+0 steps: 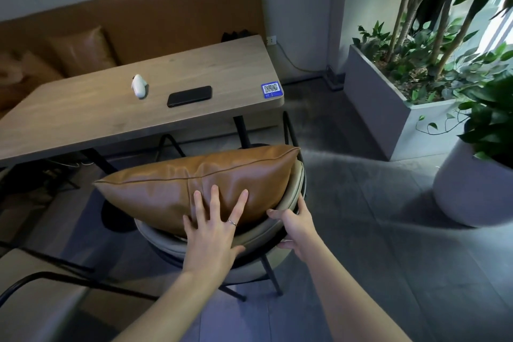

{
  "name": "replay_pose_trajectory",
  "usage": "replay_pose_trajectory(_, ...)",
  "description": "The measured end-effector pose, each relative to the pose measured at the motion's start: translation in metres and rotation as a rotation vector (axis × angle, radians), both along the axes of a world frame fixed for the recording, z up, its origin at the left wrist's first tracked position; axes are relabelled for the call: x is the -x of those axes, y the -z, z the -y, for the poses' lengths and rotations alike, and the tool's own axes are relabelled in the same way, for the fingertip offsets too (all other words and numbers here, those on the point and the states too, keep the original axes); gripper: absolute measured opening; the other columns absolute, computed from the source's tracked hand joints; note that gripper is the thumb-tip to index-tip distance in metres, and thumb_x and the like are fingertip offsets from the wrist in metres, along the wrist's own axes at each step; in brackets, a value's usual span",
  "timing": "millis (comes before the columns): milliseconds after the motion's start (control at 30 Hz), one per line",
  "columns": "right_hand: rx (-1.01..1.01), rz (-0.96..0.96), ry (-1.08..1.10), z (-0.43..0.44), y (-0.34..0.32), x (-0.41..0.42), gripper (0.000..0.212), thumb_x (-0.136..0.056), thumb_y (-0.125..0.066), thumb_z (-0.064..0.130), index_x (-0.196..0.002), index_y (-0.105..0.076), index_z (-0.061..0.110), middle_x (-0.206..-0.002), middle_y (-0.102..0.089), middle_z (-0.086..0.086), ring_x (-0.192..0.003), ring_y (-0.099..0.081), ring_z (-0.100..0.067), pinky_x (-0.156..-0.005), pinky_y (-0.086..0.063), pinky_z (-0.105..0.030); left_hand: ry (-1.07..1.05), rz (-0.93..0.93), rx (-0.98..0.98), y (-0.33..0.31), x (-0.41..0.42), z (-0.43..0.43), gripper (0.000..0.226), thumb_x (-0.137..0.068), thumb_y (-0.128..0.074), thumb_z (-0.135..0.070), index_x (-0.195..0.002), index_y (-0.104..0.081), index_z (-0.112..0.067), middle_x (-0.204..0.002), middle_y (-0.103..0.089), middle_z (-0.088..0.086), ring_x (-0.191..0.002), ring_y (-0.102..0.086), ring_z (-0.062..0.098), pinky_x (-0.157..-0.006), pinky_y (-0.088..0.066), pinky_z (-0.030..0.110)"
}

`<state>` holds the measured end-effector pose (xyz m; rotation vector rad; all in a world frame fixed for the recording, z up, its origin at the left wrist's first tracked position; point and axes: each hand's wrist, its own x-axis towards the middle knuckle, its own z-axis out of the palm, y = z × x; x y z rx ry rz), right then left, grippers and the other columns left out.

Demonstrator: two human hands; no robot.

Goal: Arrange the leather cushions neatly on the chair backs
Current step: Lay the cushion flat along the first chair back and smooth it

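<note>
Head camera looks down on a tan, pillow-shaped leather cushion [194, 189] that leans against the curved grey backrest of a round chair [277, 233], near the wooden worktop [83, 116]. Its left corner hangs free past the chair, and its right corner reaches the rim. The left hand [212, 233] lies flat on the cushion's near face with the fingers [213, 197] spread and released, pressing but holding nothing. The right hand [295, 226] grips the backrest rim just beside the cushion's lower right edge, thumb over the top. To do this step well, the person should probably keep the chair steady with the right hand and push the cushion gently to the right until it sits centred and upright.
</note>
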<state>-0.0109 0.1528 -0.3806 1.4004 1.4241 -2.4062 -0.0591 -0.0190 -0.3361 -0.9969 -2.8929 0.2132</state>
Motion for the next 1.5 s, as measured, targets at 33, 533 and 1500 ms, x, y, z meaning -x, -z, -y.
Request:
replay_pose_trajectory(33,0.004,0.006,-0.005,-0.002,-0.002,0.001,0.112,-0.070,-0.084,0.015,-0.153,-0.020,0.055,-0.148,-0.053,-0.004,-0.125,-0.056,-0.044,-0.083,-0.058,-0.064,0.003,-0.005,-0.002,-0.001,0.001,-0.001,0.127,-0.086,-0.068,-0.057,-0.137,0.047,-0.045,-0.165,0.017,0.021,-0.149,0.013,0.052,-0.114,-0.022,0.069)
replay_pose_trajectory(533,-0.102,0.052,-0.176,-0.033,-0.016,0.020,0.108,-0.075,-0.080,0.006,-0.157,-0.019,0.042,-0.128,-0.047,-0.008,-0.108,-0.061,-0.046,-0.059,-0.062,-0.047,-0.018,-0.030,-0.008,-0.001,0.015,-0.016,0.123,-0.084,-0.066,-0.064,-0.141,0.042,-0.047,-0.167,0.008,0.019,-0.150,0.005,0.050,-0.110,-0.030,0.066)
replay_pose_trajectory(1500,-0.900,0.261,-0.524,0.004,-0.018,-0.006,0.062,-0.092,-0.056,0.061,-0.126,-0.051,0.009,-0.132,-0.058,-0.013,-0.120,-0.057,-0.036,-0.092,-0.049,-0.044,-0.112,0.097,0.066,-0.025,0.005,-0.024,0.116,-0.090,-0.071,-0.044,-0.150,0.027,-0.047,-0.166,0.014,0.018,-0.150,0.011,0.051,-0.112,-0.029,0.064)
